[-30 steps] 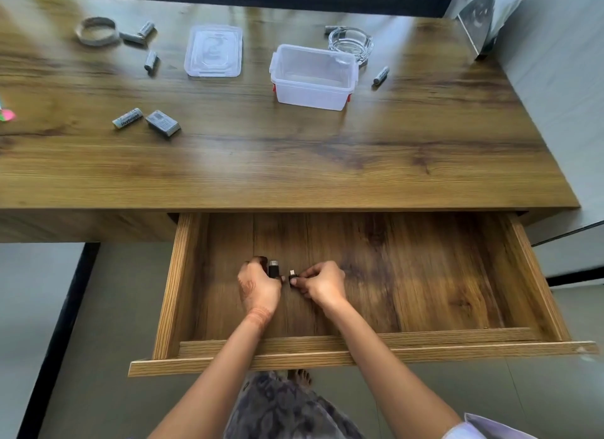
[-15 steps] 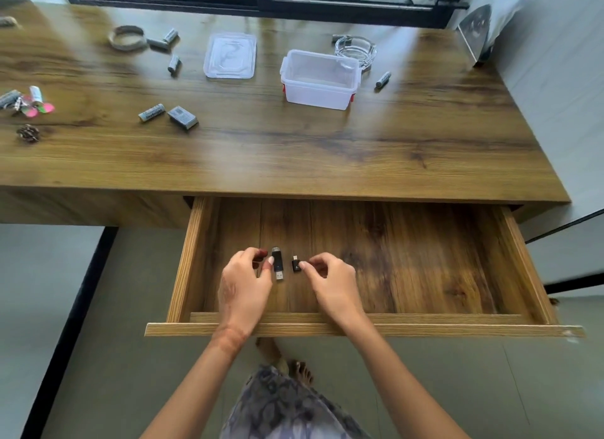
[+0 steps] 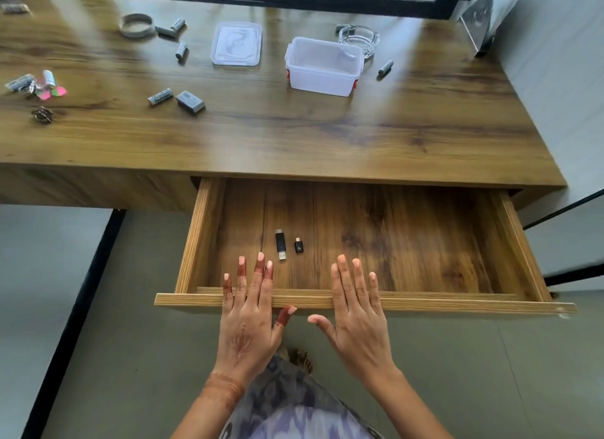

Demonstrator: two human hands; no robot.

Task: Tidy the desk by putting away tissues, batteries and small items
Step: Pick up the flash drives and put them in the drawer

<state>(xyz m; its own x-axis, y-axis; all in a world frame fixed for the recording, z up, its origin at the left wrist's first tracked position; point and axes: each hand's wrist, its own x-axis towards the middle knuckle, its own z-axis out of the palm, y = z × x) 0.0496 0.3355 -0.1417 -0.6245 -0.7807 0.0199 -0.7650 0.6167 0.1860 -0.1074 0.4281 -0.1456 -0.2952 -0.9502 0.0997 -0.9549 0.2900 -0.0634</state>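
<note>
With both hands, left hand (image 3: 249,321) and right hand (image 3: 357,321), spread flat and empty, push the drawer (image 3: 425,303) front evenly so the USB stick (image 3: 280,244) stays put.

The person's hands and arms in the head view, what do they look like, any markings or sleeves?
Both forearms are bare, with no sleeves, watch or rings visible. The left hand carries reddish-brown henna: a leafy motif on its back, stained bands across the fingers and thumb, and a patterned band around the wrist. The right hand shows no markings. Nails on both look short and unpainted.
</note>
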